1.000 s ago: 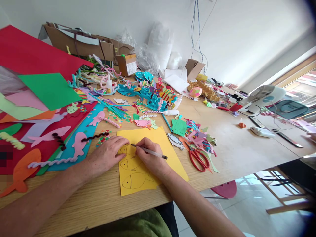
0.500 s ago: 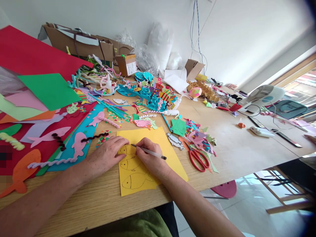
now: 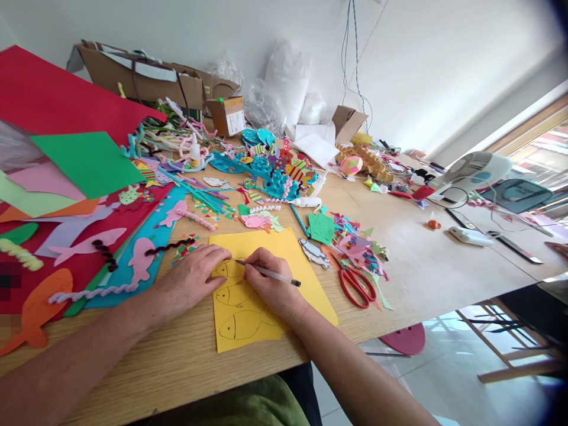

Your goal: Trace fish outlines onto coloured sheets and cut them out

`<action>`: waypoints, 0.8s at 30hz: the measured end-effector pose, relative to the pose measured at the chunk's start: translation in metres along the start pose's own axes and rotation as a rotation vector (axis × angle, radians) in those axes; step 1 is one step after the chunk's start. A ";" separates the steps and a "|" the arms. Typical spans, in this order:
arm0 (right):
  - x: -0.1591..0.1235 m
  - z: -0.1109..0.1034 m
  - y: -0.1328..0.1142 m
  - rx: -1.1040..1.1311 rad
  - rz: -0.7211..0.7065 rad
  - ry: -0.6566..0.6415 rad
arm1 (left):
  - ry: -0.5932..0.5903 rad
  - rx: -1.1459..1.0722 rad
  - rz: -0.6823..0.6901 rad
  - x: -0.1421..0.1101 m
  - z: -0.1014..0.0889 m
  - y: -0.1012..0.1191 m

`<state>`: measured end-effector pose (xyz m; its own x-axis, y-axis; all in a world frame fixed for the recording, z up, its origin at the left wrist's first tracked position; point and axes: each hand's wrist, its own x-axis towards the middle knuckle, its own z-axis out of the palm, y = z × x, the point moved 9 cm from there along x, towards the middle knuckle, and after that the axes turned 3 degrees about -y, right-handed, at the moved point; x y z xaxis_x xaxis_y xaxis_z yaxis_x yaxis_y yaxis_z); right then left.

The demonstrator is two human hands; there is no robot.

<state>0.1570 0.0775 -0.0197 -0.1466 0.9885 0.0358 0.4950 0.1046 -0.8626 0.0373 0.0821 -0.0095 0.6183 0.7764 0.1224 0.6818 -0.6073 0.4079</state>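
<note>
A yellow sheet of paper lies on the wooden table, with three fish outlines drawn one above another along its left side. My right hand is closed round a pen with a clear barrel, its tip touching the sheet by the top fish. Resting on the paper's left edge, my left hand has its fingers stretched out and its thumb apart, beside the top fish. Part of the drawing is hidden beneath my right hand. Right of the sheet are a grey-and-white fish cutout and red-handled scissors.
Coloured paper sheets and pink fish cutouts with pipe cleaners crowd the left. Paper scraps, a glue bottle and blue decorated pieces lie beyond the sheet. Cardboard boxes stand behind; a white fan is at right.
Almost nothing differs. The pen and both hands hold nearly the same position on the yellow sheet, with only a tiny shift of the pen's rear end.
</note>
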 end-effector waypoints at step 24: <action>0.000 -0.005 0.001 -0.027 0.010 0.041 | -0.003 0.005 -0.010 0.000 0.000 0.000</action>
<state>0.1615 0.0780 -0.0180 -0.1069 0.9931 0.0480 0.5191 0.0969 -0.8492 0.0370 0.0822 -0.0098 0.6126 0.7819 0.1155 0.6901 -0.6003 0.4042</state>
